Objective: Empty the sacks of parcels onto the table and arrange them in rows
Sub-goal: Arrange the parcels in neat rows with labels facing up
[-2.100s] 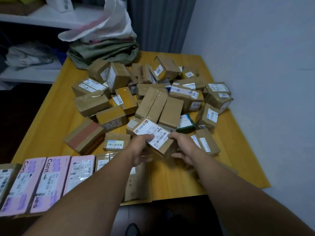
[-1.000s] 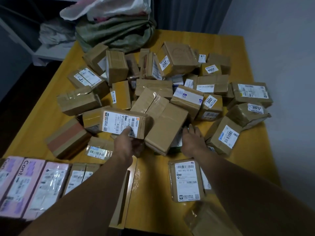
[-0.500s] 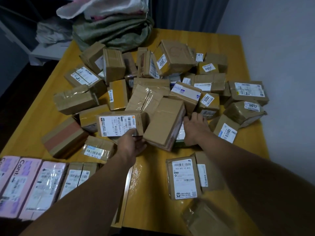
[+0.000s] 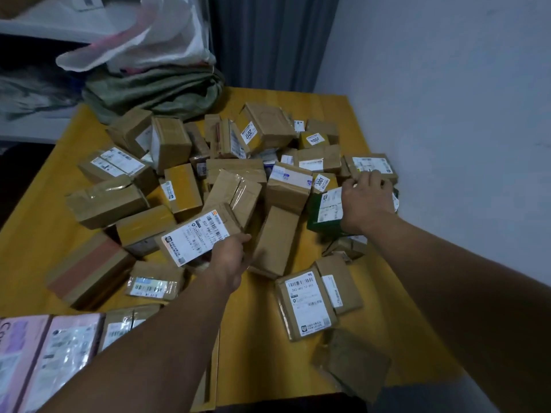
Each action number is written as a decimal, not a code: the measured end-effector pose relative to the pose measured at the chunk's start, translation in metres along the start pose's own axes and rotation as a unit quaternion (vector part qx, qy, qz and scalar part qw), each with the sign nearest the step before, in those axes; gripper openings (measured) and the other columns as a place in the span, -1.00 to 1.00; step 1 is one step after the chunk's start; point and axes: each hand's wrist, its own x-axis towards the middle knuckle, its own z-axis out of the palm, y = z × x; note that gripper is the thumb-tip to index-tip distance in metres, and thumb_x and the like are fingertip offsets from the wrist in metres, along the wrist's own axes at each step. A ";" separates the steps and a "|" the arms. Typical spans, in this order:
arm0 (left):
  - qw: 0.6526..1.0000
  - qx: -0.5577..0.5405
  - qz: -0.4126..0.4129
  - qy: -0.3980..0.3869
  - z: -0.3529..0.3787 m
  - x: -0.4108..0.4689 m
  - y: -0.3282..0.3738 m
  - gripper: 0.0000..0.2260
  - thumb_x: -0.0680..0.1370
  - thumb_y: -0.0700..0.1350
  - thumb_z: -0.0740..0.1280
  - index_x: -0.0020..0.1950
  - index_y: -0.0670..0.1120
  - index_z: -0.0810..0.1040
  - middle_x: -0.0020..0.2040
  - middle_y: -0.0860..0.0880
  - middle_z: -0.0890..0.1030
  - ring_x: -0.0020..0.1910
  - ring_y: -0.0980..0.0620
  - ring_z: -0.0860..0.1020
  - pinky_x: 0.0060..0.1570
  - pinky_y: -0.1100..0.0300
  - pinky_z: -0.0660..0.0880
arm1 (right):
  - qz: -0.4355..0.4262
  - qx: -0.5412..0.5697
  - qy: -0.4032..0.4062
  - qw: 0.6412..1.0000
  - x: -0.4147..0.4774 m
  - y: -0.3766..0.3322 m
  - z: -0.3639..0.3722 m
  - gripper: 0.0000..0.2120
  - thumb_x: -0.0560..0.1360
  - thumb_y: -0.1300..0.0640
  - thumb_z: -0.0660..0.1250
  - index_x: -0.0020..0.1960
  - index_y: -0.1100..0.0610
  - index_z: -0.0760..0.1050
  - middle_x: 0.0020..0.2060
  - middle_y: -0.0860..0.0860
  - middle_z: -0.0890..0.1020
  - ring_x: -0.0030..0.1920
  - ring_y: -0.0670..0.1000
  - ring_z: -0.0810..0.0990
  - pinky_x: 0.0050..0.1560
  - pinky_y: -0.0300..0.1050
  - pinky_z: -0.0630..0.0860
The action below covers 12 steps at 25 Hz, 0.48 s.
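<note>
Brown cardboard parcel with white label (image 4: pixel 195 237) pinched in left hand (image 4: pixel 229 259) fingers (image 4: pixel 242 237) at pile's (image 4: pixel 238 174) 6 o'clock; dark green box (image 4: pixel 323 217) gripped by right hand (image 4: pixel 366 204) at 3. Lift clear, lay square beside pink packets (image 4: pixel 59 350), 7 o'clock on yellow bench (image 4: pixel 334 114).

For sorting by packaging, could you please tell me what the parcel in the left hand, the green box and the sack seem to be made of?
Parcel in the left hand: matte brown cardboard, by its creased edges, with a white paper label. Green box, gripped by the right hand: probably printed card, smoother. Sack: likely woven plastic, dull green, folded.
</note>
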 end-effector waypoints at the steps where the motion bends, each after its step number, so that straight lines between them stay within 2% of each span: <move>1: 1.000 0.006 -0.002 -0.006 -0.004 -0.004 0.000 -0.93 0.59 -0.22 0.32 0.07 -0.16 0.50 -0.05 -0.11 0.46 -0.15 0.00 0.48 0.12 -0.01 0.55 | 0.004 0.020 0.004 1.000 -0.008 0.001 -0.003 -0.10 0.37 -0.19 0.49 0.53 0.13 0.17 0.42 0.26 0.28 0.45 0.28 0.22 0.41 0.23 0.28; 2: 1.000 0.012 -0.001 -0.012 -0.009 -0.005 0.000 -0.86 0.58 -0.21 0.33 0.13 -0.17 0.51 0.00 -0.14 0.46 -0.09 -0.02 0.51 0.16 -0.03 0.56 | 0.006 0.042 0.005 0.999 -0.015 0.000 -0.005 -0.07 0.35 -0.21 0.50 0.53 0.13 0.16 0.41 0.26 0.27 0.45 0.28 0.22 0.41 0.23 0.29; 3: 1.000 0.020 -0.002 -0.017 -0.014 -0.008 0.000 -0.78 0.58 -0.20 0.35 0.21 -0.19 0.51 0.02 -0.05 0.40 -0.01 -0.04 0.53 0.14 -0.02 0.58 | 0.007 0.066 0.002 0.998 -0.025 -0.004 -0.009 -0.04 0.34 -0.21 0.52 0.54 0.14 0.13 0.42 0.26 0.26 0.45 0.27 0.21 0.41 0.22 0.30; 4: 0.999 0.026 0.000 -0.020 -0.022 -0.011 0.000 -0.70 0.57 -0.20 0.35 0.29 -0.19 0.50 0.17 -0.25 0.52 0.03 -0.06 0.54 0.06 0.01 0.60 | 0.004 0.090 -0.004 0.996 -0.034 -0.008 -0.013 0.01 0.33 -0.21 0.53 0.55 0.15 0.10 0.43 0.26 0.23 0.47 0.27 0.18 0.41 0.21 0.29; 5: 0.999 0.029 0.005 -0.018 -0.027 -0.014 0.000 -0.67 0.57 -0.20 0.34 0.34 -0.19 0.49 0.37 -0.32 0.37 0.04 -0.08 0.55 -0.01 0.04 0.60 | -0.005 0.114 -0.013 0.993 -0.041 -0.013 -0.017 0.05 0.32 -0.21 0.55 0.56 0.16 0.06 0.44 0.25 0.20 0.48 0.27 0.16 0.42 0.20 0.28; 6: 0.999 0.029 0.013 -0.012 -0.034 -0.017 0.001 -0.66 0.58 -0.21 0.33 0.35 -0.18 0.49 0.31 -0.29 0.50 0.02 -0.08 0.57 -0.07 0.06 0.60 | -0.017 0.132 -0.018 0.991 -0.049 -0.019 -0.021 0.06 0.32 -0.21 0.55 0.57 0.16 0.04 0.44 0.24 0.19 0.48 0.26 0.15 0.43 0.18 0.28; 7: 0.999 0.029 0.018 -0.009 -0.042 -0.021 0.002 -0.67 0.58 -0.21 0.32 0.35 -0.17 0.49 0.30 -0.29 0.53 -0.03 -0.06 0.59 -0.11 0.07 0.60 | -0.034 0.142 -0.022 0.989 -0.056 -0.025 -0.025 0.06 0.31 -0.22 0.56 0.56 0.15 0.05 0.43 0.23 0.20 0.47 0.24 0.15 0.42 0.16 0.29; 9: 0.999 0.031 0.024 -0.012 -0.062 -0.027 0.002 -0.71 0.60 -0.22 0.30 0.32 -0.14 0.50 0.19 -0.23 0.63 0.00 -0.08 0.64 -0.03 0.02 0.63 | -0.063 0.148 -0.037 0.986 -0.071 -0.041 -0.033 0.04 0.31 -0.19 0.58 0.55 0.13 0.08 0.40 0.18 0.23 0.44 0.20 0.17 0.40 0.10 0.31; 10: 0.999 0.028 0.022 -0.016 -0.070 -0.030 0.001 -0.73 0.61 -0.24 0.28 0.31 -0.12 0.50 0.14 -0.17 0.66 0.05 -0.09 0.66 0.03 0.02 0.64 | -0.072 0.148 -0.054 0.985 -0.076 -0.049 -0.035 0.02 0.31 -0.15 0.59 0.55 0.12 0.09 0.40 0.17 0.24 0.44 0.19 0.17 0.39 0.09 0.32; 12: 0.998 0.039 0.026 -0.029 -0.089 -0.036 0.000 -0.75 0.63 -0.25 0.25 0.29 -0.09 0.49 0.11 -0.11 0.67 0.02 -0.02 0.66 -0.08 0.13 0.64 | -0.088 0.142 -0.096 0.981 -0.088 -0.066 -0.035 0.01 0.31 -0.05 0.59 0.56 0.12 0.09 0.41 0.17 0.23 0.45 0.20 0.16 0.39 0.12 0.32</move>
